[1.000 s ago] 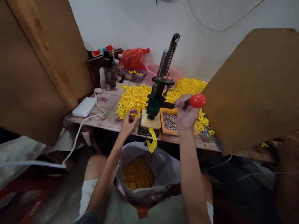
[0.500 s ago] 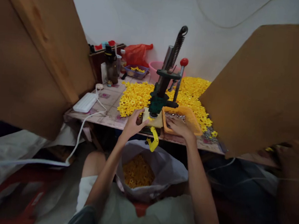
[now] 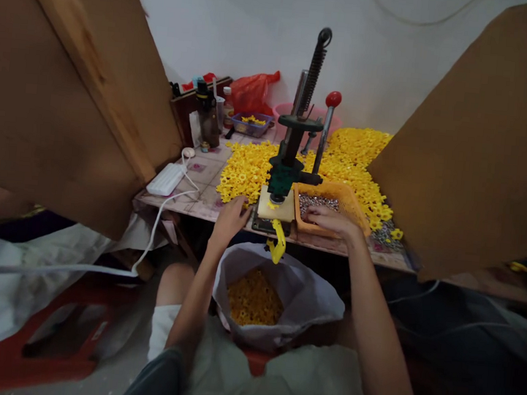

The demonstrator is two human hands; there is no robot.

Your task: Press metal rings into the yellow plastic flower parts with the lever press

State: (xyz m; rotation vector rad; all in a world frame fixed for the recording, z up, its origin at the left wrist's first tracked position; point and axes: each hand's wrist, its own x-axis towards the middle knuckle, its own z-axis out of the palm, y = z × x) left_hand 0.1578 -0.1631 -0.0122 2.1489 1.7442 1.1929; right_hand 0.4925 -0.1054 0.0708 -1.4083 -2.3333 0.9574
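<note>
At the front of the table stands a green hand press with a red-knobbed lever. A small yellow flower-shaped plastic piece lies on its pale base plate, under the press head. My left hand is just left of the base, at the near edge of the heap of yellow pieces; thumb and fingers are apart. My right hand reaches into an orange basket of small shiny metal parts, fingers stretched out over them, the tips partly hidden.
Below the table edge, a white sack holds many yellow pieces. A yellow curved part juts from the press front. A white power strip with its cord lies left. Cardboard panels flank both sides. A purple basket stands behind.
My left hand has moved away from the piece on the base plate to the left, near the heap. My right hand stays in the orange basket. The whole view has shifted slightly.
</note>
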